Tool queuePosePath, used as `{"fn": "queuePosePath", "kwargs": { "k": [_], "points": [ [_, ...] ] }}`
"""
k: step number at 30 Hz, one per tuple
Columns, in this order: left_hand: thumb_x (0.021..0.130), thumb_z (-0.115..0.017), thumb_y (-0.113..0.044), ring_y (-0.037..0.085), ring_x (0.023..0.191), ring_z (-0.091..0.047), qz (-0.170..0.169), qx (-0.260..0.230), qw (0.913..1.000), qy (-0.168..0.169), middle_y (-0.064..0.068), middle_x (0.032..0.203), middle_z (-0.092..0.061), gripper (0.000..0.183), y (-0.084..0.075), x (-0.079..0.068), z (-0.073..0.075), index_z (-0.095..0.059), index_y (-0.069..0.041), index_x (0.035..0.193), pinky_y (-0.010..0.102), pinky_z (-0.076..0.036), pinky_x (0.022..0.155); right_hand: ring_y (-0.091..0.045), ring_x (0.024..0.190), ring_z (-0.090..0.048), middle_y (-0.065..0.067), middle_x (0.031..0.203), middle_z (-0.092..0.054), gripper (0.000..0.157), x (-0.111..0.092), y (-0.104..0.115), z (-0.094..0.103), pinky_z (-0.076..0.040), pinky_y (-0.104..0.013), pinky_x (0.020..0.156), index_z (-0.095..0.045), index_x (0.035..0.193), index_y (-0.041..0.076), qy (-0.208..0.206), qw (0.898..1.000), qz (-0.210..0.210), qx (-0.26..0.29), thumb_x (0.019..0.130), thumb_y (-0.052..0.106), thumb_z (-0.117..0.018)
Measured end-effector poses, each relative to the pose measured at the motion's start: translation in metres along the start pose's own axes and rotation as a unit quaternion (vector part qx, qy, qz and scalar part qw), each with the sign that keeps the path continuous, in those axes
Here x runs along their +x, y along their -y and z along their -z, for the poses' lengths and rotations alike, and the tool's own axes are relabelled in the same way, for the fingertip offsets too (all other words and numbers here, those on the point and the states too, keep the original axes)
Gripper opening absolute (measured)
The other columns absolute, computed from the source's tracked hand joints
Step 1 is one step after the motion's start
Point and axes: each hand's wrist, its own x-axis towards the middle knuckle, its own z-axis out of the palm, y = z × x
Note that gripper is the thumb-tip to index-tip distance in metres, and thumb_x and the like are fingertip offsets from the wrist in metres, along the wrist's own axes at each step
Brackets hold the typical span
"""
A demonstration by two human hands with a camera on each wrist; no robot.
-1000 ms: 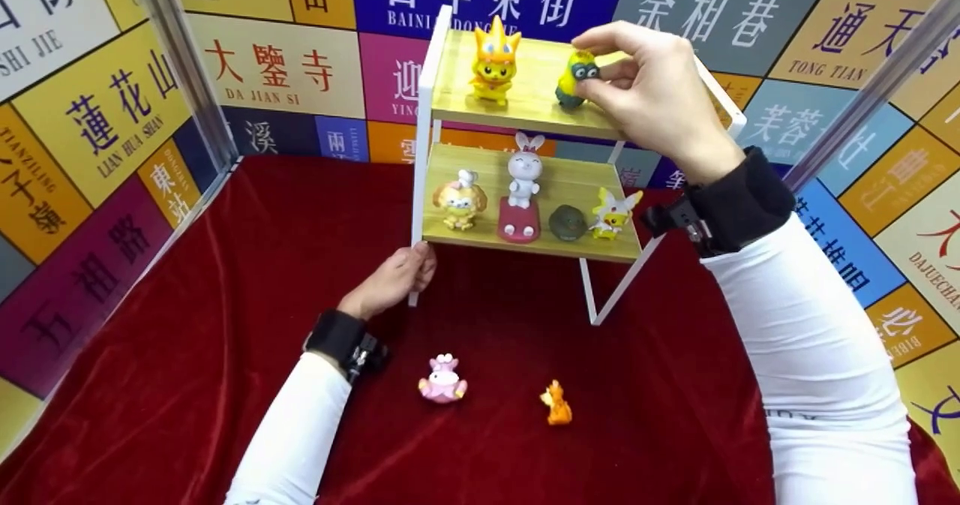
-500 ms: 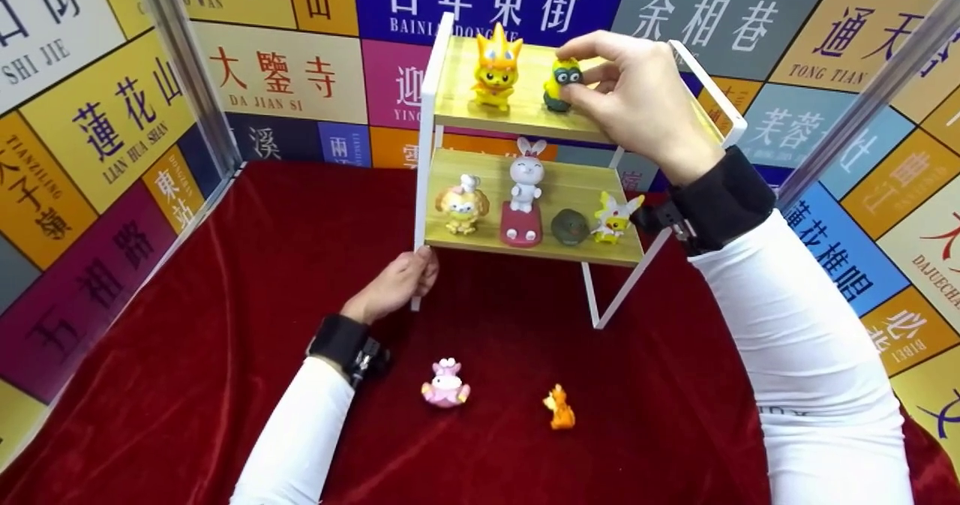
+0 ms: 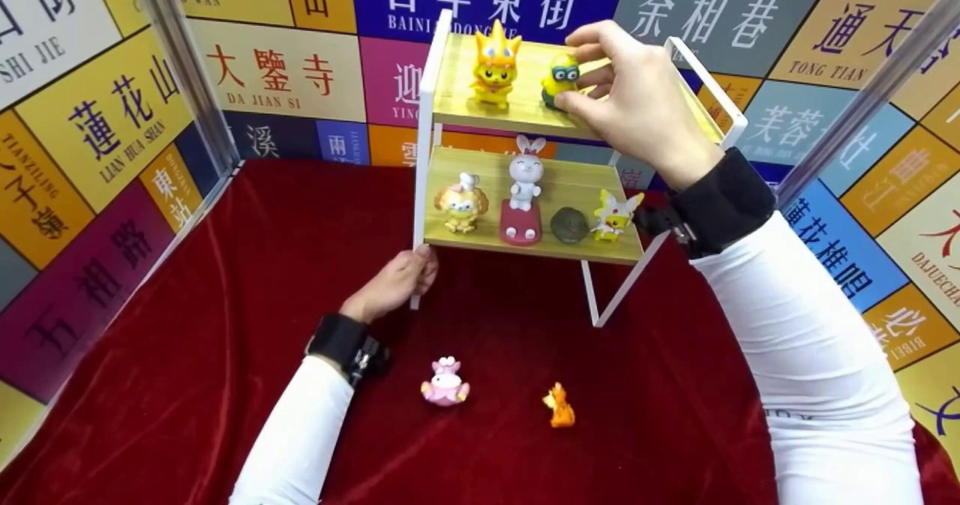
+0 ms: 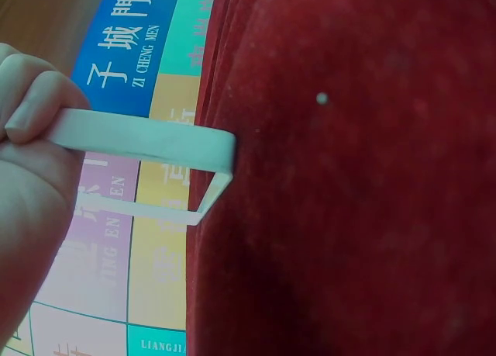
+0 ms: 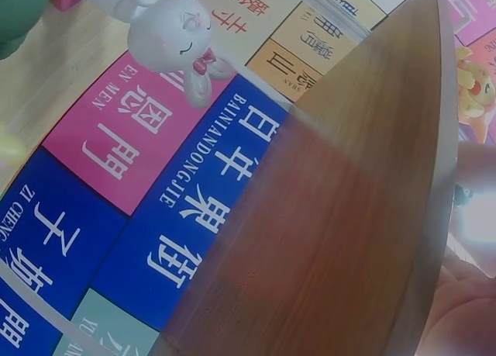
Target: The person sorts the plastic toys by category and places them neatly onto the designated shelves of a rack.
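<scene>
My left hand [image 3: 397,276] grips the lower left leg of the white-framed shelf [image 3: 525,122]; in the left wrist view its fingers [image 4: 35,115] curl round the flat white bar [image 4: 147,139]. On the top board stands a yellow minion figure [image 3: 559,77] with goggles. My right hand [image 3: 637,88] is at its right side, thumb by the lower body and index finger lifted apart from the head. A yellow figure with an orange spiky crown [image 3: 495,73] stands to its left. In the right wrist view the board's underside hides most of the right hand.
On the lower board stand a chef-hatted figure [image 3: 460,205], a white rabbit on a red base [image 3: 525,175], a dark green round figure [image 3: 570,223] and a yellow-white eared figure [image 3: 615,216]. A pink figure [image 3: 445,385] and an orange one [image 3: 559,406] are on the red cloth [image 3: 300,220].
The minion figure has shifted left on the top board and turned. The right hand's index finger has risen away from its head. The left hand keeps its hold on the leg.
</scene>
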Motion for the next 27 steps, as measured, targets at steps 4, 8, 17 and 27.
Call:
{"fn": "queuePosePath", "kwargs": {
  "k": [4,8,17,27],
  "points": [
    [0.111,-0.021,-0.038,0.010,0.059,-0.033,-0.003,-0.002,1.0000,0.002,0.000,0.067,-0.036,0.049,-0.0004,0.0002,0.0008,-0.039,-0.013,0.073,0.020,-0.030,0.057,-0.026,0.101,-0.073,-0.014,0.122,-0.070,0.044,-0.0022,-0.0008,0.0008,-0.057,-0.030,0.088,-0.055,0.131,0.006,0.001,1.000,0.004,-0.009,0.091,0.015,-0.072],
    [0.107,-0.023,-0.052,0.009,0.059,-0.034,-0.005,0.007,1.0000,0.005,-0.001,0.068,-0.037,0.053,0.0008,0.0001,0.0023,-0.039,-0.014,0.074,0.020,-0.030,0.057,-0.023,0.099,-0.074,-0.013,0.116,-0.073,0.040,-0.0029,-0.0019,-0.0016,-0.057,-0.024,0.085,-0.057,0.128,0.005,-0.004,1.000,0.011,-0.016,0.092,0.015,-0.072],
    [0.104,-0.023,-0.057,0.011,0.060,-0.034,-0.006,0.015,0.9999,0.002,-0.001,0.068,-0.038,0.055,0.0012,-0.0017,0.0015,-0.039,-0.013,0.074,0.021,-0.031,0.058,-0.023,0.094,-0.074,-0.013,0.109,-0.076,0.031,0.0010,0.0001,-0.0050,-0.045,-0.007,0.076,-0.061,0.123,0.004,-0.002,1.000,0.017,-0.024,0.095,0.015,-0.068],
    [0.109,-0.022,-0.044,0.012,0.061,-0.036,-0.010,0.011,0.9999,0.002,0.000,0.069,-0.040,0.050,0.0005,-0.0012,0.0010,-0.040,-0.012,0.075,0.022,-0.032,0.059,-0.024,0.095,-0.073,-0.014,0.108,-0.076,0.037,0.0028,0.0006,-0.0045,-0.042,-0.007,0.072,-0.060,0.131,0.006,0.009,0.999,0.006,-0.038,0.096,0.014,-0.065]
  ]
}}
